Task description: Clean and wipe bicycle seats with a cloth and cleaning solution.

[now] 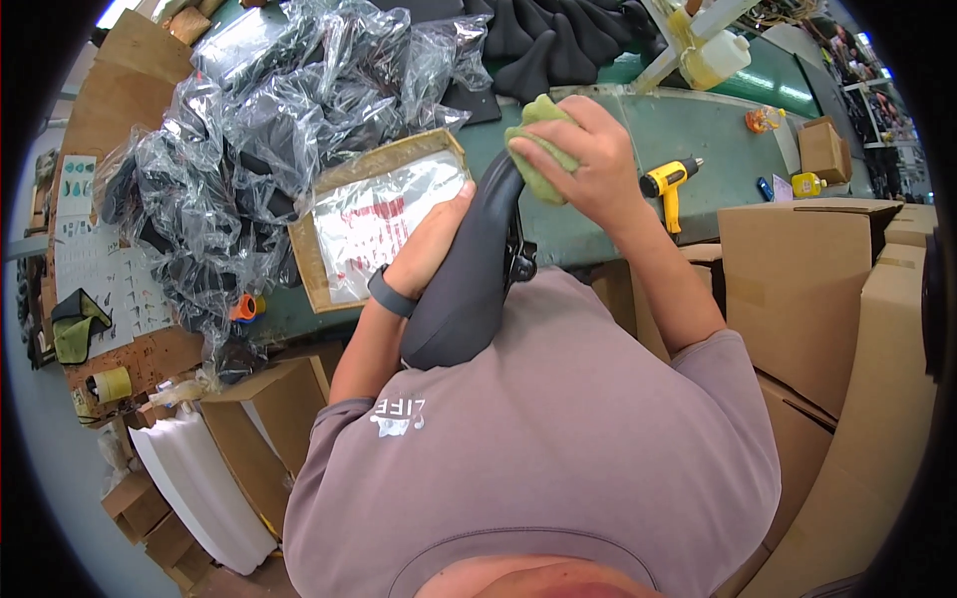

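A black bicycle saddle (467,267) is held close against my chest, its narrow nose pointing away and its wide rear toward me. My left hand (429,239) grips it along the left side, with most of the fingers hidden behind it. Folded in my closed right hand (588,149) is a green cloth (543,149), pressed to the saddle's nose. Dark metal rails and a clamp (520,261) show at the saddle's right side. Beyond my left hand, an open cardboard box (324,284) holds a clear plastic bag with red print (374,224).
Plastic-wrapped saddles (289,110) pile up on the left of the green bench (688,130). Several bare black saddles (538,45) lie at the back. A yellow heat gun (673,184) rests right of my right hand. Large cardboard boxes (797,289) stand at the right, more boxes (264,409) at the lower left.
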### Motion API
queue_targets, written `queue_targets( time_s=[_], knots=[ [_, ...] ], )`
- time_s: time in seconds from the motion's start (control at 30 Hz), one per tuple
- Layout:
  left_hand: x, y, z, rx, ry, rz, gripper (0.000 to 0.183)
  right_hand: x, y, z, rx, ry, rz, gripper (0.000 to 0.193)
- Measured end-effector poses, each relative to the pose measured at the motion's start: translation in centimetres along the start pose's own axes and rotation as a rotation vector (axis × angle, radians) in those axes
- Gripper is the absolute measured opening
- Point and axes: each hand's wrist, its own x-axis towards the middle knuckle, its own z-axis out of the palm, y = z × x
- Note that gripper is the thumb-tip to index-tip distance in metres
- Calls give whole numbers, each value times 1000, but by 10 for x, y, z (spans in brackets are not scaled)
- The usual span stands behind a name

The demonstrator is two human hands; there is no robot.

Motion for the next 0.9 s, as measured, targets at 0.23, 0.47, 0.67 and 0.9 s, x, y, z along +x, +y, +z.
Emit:
queue_targets(
  time_s=[0.23, 0.47, 0.67, 0.9],
  knots=[
    [-3, 3, 18, 90, 177, 250, 65, -7, -37, -4, 76, -91, -242, 25],
    [-14, 16, 21, 44, 87, 173, 65, -29, -77, 2, 283, -63, -155, 23],
    [-3, 4, 17, -56, 104, 65, 68, -23, -43, 5, 183, -98, -79, 26],
    [-3, 13, 11, -31, 80, 34, 63, -9, -5, 0, 36, -61, -73, 25]
  ],
)
